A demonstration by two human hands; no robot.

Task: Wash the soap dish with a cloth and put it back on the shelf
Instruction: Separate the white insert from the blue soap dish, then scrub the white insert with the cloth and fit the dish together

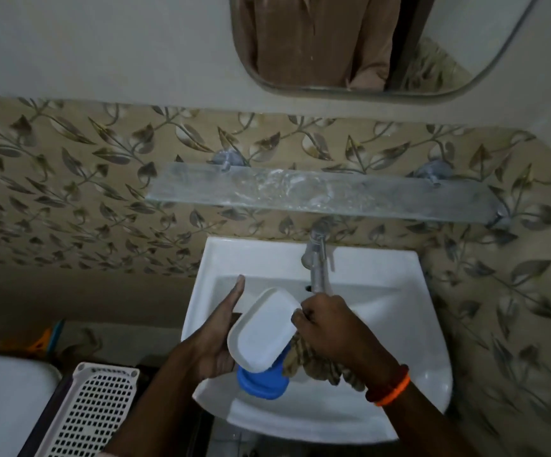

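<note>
**Scrubbing the dish over the basin**

My left hand [216,341] cups the white oval plastic soap dish with its blue base [262,334] from the side, thumb stretched up, over the white ceramic washbasin [426,351]. My right hand [330,328] is closed around the brown patterned cloth [313,361], pressed at the dish's right edge just below the steel tap [317,258].

I judge it best to brace firmly and wipe along the length, then into the rim.

The dish's long axis runs from lower left to upper right, white face towards me, blue end nearest. The glass shelf [201,189] waits above.
</note>
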